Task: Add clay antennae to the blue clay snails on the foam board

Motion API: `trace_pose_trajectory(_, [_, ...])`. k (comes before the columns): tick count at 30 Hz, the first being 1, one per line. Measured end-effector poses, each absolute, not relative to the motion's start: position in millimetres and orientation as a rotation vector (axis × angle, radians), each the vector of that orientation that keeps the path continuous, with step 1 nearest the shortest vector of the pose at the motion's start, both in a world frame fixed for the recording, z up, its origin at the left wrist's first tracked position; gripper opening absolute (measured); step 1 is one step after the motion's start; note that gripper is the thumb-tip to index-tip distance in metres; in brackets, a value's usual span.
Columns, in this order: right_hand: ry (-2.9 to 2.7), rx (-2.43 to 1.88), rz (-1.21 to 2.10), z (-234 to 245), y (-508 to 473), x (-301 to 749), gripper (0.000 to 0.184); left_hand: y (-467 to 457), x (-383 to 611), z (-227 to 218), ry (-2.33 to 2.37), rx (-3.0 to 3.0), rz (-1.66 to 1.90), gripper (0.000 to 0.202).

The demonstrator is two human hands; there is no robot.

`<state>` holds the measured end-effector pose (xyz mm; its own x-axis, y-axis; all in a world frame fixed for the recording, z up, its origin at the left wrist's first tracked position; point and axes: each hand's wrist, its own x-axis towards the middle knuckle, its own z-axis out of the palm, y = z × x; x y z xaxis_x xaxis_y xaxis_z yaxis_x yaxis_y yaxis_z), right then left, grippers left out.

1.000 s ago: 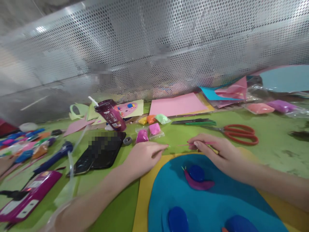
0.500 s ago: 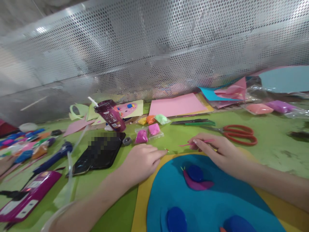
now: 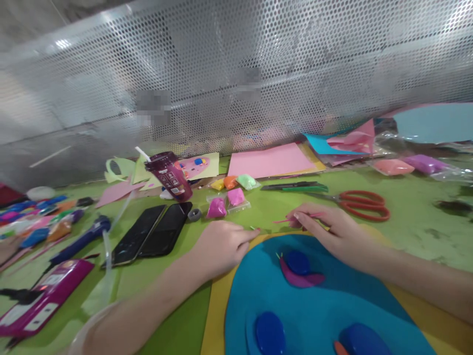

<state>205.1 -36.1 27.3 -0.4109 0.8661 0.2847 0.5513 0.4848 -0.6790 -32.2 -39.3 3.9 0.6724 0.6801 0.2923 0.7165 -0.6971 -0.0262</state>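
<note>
Green table (image 3: 414,217) in front of a perforated metal screen (image 3: 258,74), craft stuff everywhere. The right hand (image 3: 334,231) has a thin pink stick (image 3: 284,221) pinched between thumb and fingertips, just past the blue sheet's (image 3: 332,305) far edge. Looks feather-light and bendy, so I'd grip it near the middle. Left hand (image 3: 221,244) lies palm-down, fingers together, tips at a tiny green bit (image 3: 253,228); can't tell if it's pinched.
</note>
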Motion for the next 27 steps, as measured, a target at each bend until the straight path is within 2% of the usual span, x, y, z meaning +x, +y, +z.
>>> trace_pose_trajectory(6, [-2.075,-1.223,0.738,31,-37,204,0.038,-45,-40,10,-1.053,-2.746,-0.586,0.036])
trace_pose_trajectory(11, [-2.072,-1.256,0.9,37,-28,194,0.034,-43,-43,14,-1.116,-2.685,-0.507,0.035])
trace_pose_trajectory(16, [-2.22,-1.046,0.962,33,-3,166,0.034,-39,-45,11,-1.123,-2.669,-0.404,0.028])
trace_pose_trajectory(27, [-2.211,-0.87,0.816,11,4,151,0.036,-42,-36,6,-1.061,-2.598,-0.389,0.025])
